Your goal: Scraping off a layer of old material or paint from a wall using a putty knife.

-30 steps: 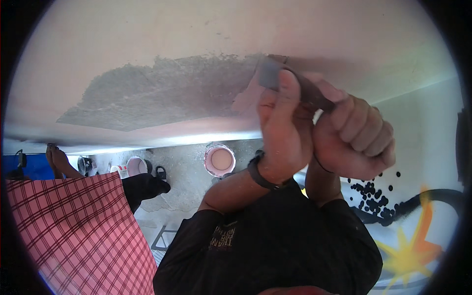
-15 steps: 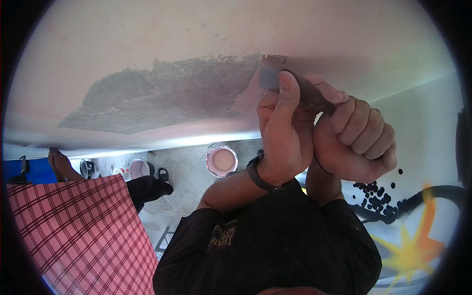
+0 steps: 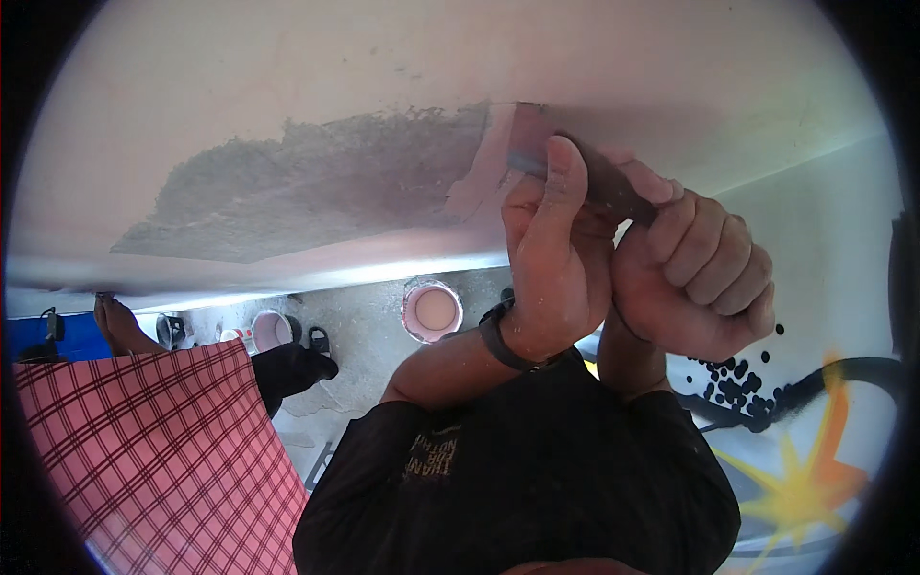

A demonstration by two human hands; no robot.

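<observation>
Both my hands are raised against the pale pink wall (image 3: 316, 57) on one broad putty knife (image 3: 613, 187), seen as a dark brown flat strip with a shiny face toward the wall. My right hand (image 3: 704, 264) is closed in a fist round its right end; the handle is hidden inside. My left hand (image 3: 551, 254), with a dark band at the wrist, grips the left part, thumb upright along it and the other fingers partly hidden. Left of the knife lies a rough grey bare patch (image 3: 316, 187), bordered by smooth pink plaster (image 3: 479, 182).
Below, a bucket of pink mix (image 3: 433, 310) stands on the concrete floor (image 3: 369, 321). Farther left are another pale bucket (image 3: 272, 331) and a sandal (image 3: 319, 338). Someone in pink checked clothing (image 3: 158, 431) is close on my left. A painted wall (image 3: 795, 287) adjoins on the right.
The knife has shifted slightly, and a pink strip now shows between it and the grey patch's right edge. Both hands keep their grip. The view has moved a little.
</observation>
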